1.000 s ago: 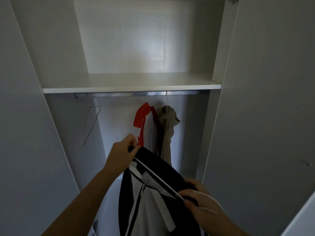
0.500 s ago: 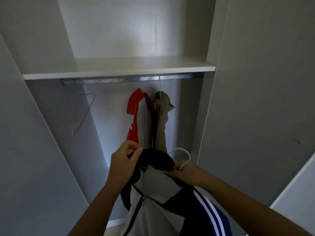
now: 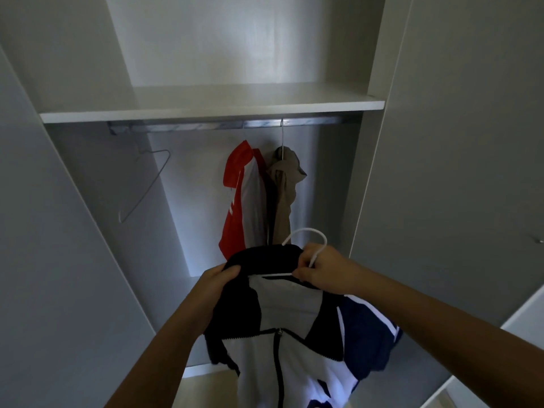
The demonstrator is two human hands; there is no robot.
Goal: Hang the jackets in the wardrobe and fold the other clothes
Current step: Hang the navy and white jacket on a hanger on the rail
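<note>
Below the wardrobe rail, your left hand pinching the track jacket collar, your right hand gripping the white hanger neck, both arms raised forward, jacket not yet hung.

Both bare forearms reach up and forward from the bottom of the view, converging toward the middle. The left hand is curled with its back toward the camera, the thumb on top and the fingers wrapped under the dark collar edge of the black, white and navy zip-up jacket, gripping it firmly. The right hand sits a little higher and just to the right, its wrist bent inward, the fingertips pinched closed around the neck of the thin white plastic hanger. The two hands are near each other but not touching.
</note>
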